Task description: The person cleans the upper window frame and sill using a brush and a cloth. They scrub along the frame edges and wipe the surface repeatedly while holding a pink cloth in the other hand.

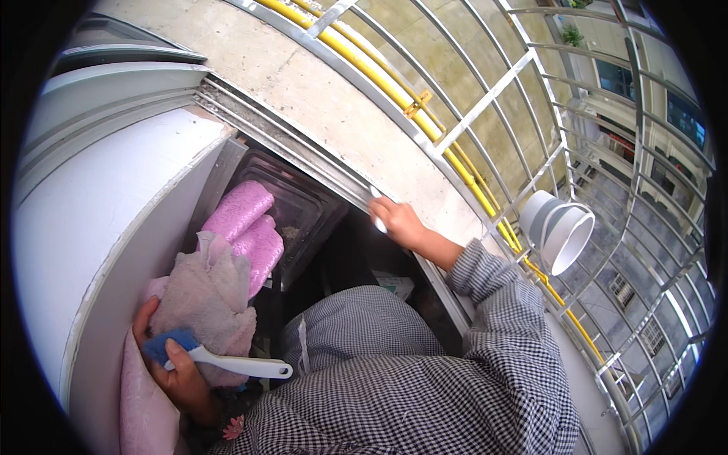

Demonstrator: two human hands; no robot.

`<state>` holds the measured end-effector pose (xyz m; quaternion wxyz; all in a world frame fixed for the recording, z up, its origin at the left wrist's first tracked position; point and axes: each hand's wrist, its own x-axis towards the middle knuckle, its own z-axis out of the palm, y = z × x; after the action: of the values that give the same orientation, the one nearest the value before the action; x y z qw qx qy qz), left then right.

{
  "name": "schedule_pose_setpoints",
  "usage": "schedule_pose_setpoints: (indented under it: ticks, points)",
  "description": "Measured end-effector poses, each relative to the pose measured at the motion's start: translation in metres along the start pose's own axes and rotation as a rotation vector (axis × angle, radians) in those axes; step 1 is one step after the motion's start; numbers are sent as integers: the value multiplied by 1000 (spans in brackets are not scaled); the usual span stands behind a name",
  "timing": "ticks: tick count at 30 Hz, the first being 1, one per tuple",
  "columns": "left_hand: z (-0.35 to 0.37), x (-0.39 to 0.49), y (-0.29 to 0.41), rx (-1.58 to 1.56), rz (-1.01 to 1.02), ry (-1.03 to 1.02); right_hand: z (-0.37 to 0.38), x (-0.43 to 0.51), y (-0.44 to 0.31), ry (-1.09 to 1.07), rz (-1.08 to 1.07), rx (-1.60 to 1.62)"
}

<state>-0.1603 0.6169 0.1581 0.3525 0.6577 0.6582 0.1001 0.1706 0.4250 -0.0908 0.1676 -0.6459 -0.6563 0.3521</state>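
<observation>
My left hand [185, 378] grips a small brush [242, 365] with blue bristles and a white handle that has a hole at its end. A greyish-pink fluffy cloth [199, 296] is bunched against the same hand; its far end rests near a shiny pink padded item [256, 244]. Over the metal sliding-window track [296, 154], my right hand [404, 224] is closed around a slim white tool [380, 224]. That tool is blurred and mostly covered by the fingers, so its kind is unclear. Dirt shows in the track's upper-left stretch.
Beyond the track runs a pale stone ledge [284, 62], bordered by a yellow pipe [364, 65] and metal security bars [483, 108]. A grey and white bucket [554, 230] is at the bars. A clear plastic container [296, 210] lies below, beside a white panel [114, 187].
</observation>
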Motion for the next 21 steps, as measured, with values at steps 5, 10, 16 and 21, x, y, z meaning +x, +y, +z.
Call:
schedule_pose_setpoints:
  ticks: [5,10,16,21]
  points:
    - [1,2,3,-23,14,-5,68,130,14,253,-195,13]
    - [3,-1,3,-78,-36,4,27,256,-31,425,-311,194]
    - [2,-1,0,-153,-44,-29,-18,200,-36,403,-169,565]
    - [2,0,0,-125,-23,-3,-5,208,-37,368,-340,376]
